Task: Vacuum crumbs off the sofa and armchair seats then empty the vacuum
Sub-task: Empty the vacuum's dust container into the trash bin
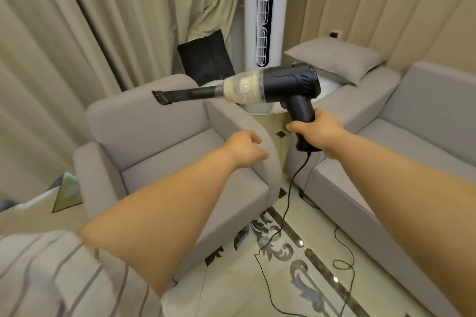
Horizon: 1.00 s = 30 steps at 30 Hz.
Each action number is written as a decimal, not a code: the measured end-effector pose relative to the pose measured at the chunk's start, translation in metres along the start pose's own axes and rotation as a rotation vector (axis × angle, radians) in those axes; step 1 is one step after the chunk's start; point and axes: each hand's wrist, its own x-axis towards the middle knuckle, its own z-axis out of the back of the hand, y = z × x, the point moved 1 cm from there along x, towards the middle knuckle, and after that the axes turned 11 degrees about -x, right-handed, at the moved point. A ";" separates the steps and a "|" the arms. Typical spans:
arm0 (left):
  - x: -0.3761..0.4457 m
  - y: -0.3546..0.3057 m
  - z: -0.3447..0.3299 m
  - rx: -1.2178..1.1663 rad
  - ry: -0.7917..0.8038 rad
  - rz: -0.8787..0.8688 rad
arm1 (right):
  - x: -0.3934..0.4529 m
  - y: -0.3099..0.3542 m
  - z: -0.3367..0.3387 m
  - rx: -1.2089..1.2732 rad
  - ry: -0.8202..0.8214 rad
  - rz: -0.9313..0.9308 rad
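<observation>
right hand [313, 132] clenched round the vacuum [270, 87] handle, held up in the air with nozzle aimed left over the armchair [159, 147], probably to reach its seat. left hand [243, 148] loose, grasping nothing, hovering by the armrest. sofa [412, 141] at right; cord [288, 201] trailing to the floor.

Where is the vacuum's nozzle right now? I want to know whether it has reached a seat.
In the head view, the nozzle is in the air left of centre, level with the armchair backrest, above the seat.

armchair [164, 152]: 1 | sofa [401, 162]: 1 | vacuum [270, 87]: 1 | pillow [334, 59]: 1
</observation>
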 end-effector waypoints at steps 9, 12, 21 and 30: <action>0.097 -0.035 -0.091 -0.198 0.420 0.104 | 0.094 -0.015 0.043 0.200 -0.037 -0.059; 0.148 -0.044 -0.108 -0.178 0.559 0.131 | 0.146 -0.027 0.058 0.201 -0.087 -0.112; 0.319 -0.100 -0.100 -0.107 0.343 0.006 | 0.265 -0.065 0.141 0.179 -0.265 -0.280; 0.412 -0.252 -0.116 -0.133 0.214 -0.426 | 0.321 -0.102 0.231 0.240 -0.387 -0.320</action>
